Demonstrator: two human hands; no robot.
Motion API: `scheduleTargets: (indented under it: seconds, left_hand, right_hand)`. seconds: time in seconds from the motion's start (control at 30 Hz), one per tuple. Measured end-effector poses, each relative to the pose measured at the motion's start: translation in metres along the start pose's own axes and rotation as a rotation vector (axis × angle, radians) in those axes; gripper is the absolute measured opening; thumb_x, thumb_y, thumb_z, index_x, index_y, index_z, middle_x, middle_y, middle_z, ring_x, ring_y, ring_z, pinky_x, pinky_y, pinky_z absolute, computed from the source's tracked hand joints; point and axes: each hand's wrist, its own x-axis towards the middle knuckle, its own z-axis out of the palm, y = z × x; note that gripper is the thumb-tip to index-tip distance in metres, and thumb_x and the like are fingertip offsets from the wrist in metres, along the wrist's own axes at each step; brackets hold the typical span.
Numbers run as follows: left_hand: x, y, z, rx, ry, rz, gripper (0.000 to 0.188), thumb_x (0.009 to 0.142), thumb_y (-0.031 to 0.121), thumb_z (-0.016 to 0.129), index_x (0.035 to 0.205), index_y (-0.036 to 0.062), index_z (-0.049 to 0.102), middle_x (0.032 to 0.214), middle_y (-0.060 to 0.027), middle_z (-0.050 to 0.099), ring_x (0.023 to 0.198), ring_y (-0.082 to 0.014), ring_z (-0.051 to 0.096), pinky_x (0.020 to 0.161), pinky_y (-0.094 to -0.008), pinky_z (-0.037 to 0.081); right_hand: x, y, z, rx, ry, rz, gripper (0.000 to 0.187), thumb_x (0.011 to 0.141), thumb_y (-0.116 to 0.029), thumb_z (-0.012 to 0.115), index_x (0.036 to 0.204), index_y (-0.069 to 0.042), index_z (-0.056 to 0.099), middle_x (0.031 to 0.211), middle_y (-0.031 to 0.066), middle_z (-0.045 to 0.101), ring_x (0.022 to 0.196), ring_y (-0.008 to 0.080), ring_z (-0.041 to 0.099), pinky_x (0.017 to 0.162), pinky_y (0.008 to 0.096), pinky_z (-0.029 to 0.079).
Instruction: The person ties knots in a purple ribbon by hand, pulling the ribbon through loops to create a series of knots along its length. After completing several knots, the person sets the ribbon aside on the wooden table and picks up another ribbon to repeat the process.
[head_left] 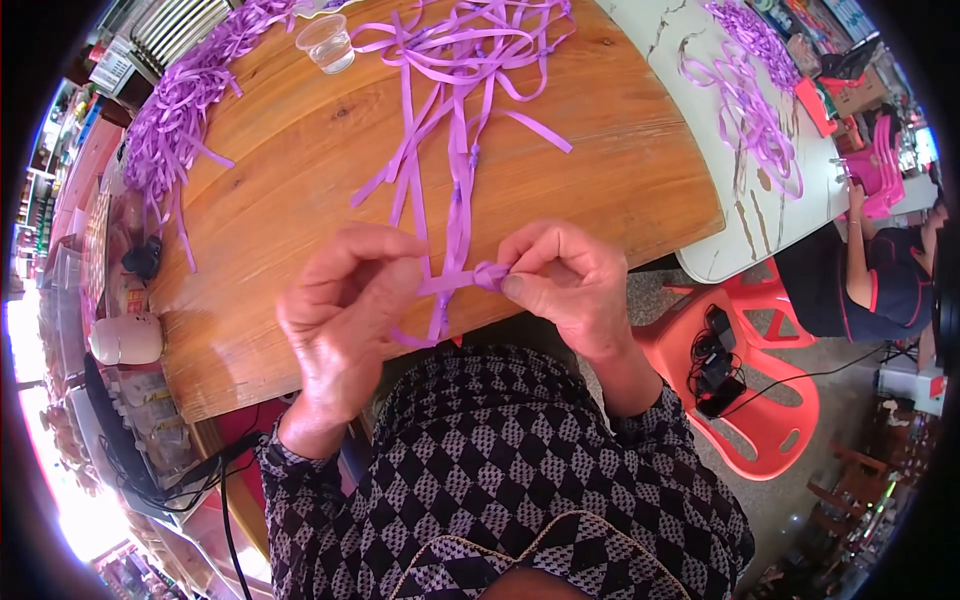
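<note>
Left grip (345, 310) pinches a ribbon (450, 284), right grip (578, 288) its knot (490, 275), looped but seemingly untightened; more ribbons (460, 66) lie beyond.

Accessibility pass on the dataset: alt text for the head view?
A person's left hand and right hand pinch a purple ribbon, looped or knotted on the right, over a wooden table. Loose ribbons lie beyond, with a clear cup left of them and a ribbon heap farther left.
</note>
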Motion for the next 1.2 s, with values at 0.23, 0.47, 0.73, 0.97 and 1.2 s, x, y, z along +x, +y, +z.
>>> scheduleTargets:
  seconds: [0.23, 0.47, 0.73, 0.97, 1.2]
  left_hand:
    - [0.012, -0.007, -0.026, 1.013, 0.021, 0.57, 0.019, 0.082, 0.001, 0.062, 0.101, -0.0007, 0.06, 0.098, -0.0084, 0.059, 0.074, -0.0096, 0.056, 0.064, -0.023, 0.047]
    - [0.017, -0.017, -0.011, 0.074, -0.353, -0.305, 0.035, 0.081, 0.007, 0.067, 0.113, -0.0024, 0.055, 0.103, -0.0086, 0.06, 0.085, -0.0096, 0.057, 0.072, -0.0238, 0.048]
    - [0.023, -0.022, -0.002, -0.065, -0.349, -0.389, 0.026, 0.084, 0.004, 0.062, 0.109, -0.0018, 0.058, 0.092, -0.0031, 0.062, 0.071, -0.0052, 0.054, 0.059, -0.019, 0.045]
    - [0.024, -0.027, -0.001, 0.16, -0.338, -0.329, 0.02, 0.082, 0.004, 0.065, 0.101, -0.0027, 0.063, 0.084, -0.0017, 0.064, 0.07, -0.0043, 0.054, 0.06, -0.0167, 0.043]
    - [0.023, -0.03, 0.006, 0.128, -0.251, -0.234, 0.015, 0.08, 0.006, 0.068, 0.093, -0.0025, 0.066, 0.073, -0.0009, 0.063, 0.058, -0.0022, 0.049, 0.049, -0.0156, 0.036]
  right_hand:
    - [0.011, 0.008, 0.007, -0.386, -0.089, -0.237, 0.013, 0.07, 0.014, 0.059, 0.073, 0.002, 0.057, 0.087, 0.0107, 0.059, 0.076, 0.0157, 0.056, 0.069, 0.0269, 0.045]
    - [0.022, 0.003, 0.014, -0.725, -0.18, -0.564, 0.018, 0.063, 0.013, 0.06, 0.073, -0.002, 0.056, 0.081, 0.0084, 0.061, 0.067, 0.0205, 0.053, 0.061, 0.0288, 0.042]
    - [0.029, -0.001, 0.006, -0.778, -0.129, -0.627, 0.02, 0.062, 0.013, 0.061, 0.073, -0.002, 0.055, 0.081, 0.0083, 0.062, 0.065, 0.0202, 0.051, 0.059, 0.0288, 0.041]
    - [0.032, -0.002, 0.0, -0.752, -0.099, -0.576, 0.017, 0.063, 0.011, 0.063, 0.073, -0.002, 0.057, 0.082, 0.0089, 0.062, 0.068, 0.019, 0.052, 0.06, 0.0282, 0.041]
    - [0.03, 0.0, 0.001, -0.763, -0.101, -0.544, 0.014, 0.067, 0.008, 0.066, 0.075, -0.001, 0.059, 0.084, 0.0093, 0.062, 0.071, 0.0187, 0.054, 0.062, 0.028, 0.043]
